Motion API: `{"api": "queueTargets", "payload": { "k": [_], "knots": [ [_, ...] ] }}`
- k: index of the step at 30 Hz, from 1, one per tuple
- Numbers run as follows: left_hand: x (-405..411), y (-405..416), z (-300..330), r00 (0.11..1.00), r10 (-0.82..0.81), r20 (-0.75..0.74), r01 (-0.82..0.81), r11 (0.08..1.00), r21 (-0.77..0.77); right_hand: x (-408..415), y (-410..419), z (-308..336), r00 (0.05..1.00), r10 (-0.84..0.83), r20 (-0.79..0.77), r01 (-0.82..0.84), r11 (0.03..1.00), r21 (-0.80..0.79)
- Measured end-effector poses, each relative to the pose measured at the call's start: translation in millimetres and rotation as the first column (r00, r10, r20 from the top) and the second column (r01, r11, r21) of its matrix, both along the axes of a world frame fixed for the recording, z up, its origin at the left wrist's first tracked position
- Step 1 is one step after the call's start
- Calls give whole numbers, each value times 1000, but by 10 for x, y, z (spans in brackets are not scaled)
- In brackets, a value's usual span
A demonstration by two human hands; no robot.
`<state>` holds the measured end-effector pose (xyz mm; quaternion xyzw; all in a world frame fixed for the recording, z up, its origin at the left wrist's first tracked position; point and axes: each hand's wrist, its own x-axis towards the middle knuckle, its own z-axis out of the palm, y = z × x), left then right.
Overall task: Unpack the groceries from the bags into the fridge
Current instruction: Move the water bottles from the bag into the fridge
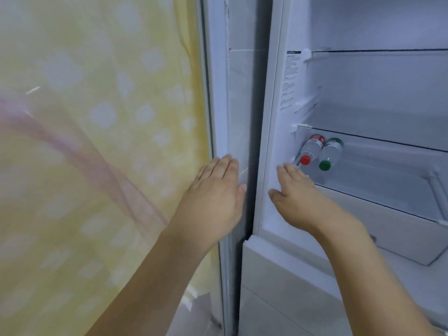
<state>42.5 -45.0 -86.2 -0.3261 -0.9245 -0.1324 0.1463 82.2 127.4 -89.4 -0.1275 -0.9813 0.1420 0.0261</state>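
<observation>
Both bare arms reach forward. The left hand (pixel 215 190) is flat with straight fingers together; the right hand (pixel 294 194) is also flat, thumb spread out.

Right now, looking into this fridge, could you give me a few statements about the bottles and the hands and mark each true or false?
1. Two bottles lie on their sides on a shelf, the red-capped bottle left of the green-capped bottle. True.
2. The left hand grips a bottle. False: its fingers lie flat against the fridge door.
3. The right hand holds nothing. True.
4. The upper shelf is packed with food. False: nothing shows on it.
5. Both caps are blue. False: one red, one green.
</observation>
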Motion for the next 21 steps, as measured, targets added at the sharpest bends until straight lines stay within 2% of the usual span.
{"api": "queueTargets", "payload": {
  "k": [8,11,21],
  "knots": [
    [476,-724,-21,969,246,-5,-246,969,11,-79,-632,22,954,299,16,-299,954,-22],
    [740,-963,8,940,340,-7,-340,940,-33,9,-906,45,922,387,6,-387,922,-17],
    [1761,-1775,139,850,527,-23,-527,847,-63,704,-1803,180,836,549,-17,-549,836,-2]
  ]
}}
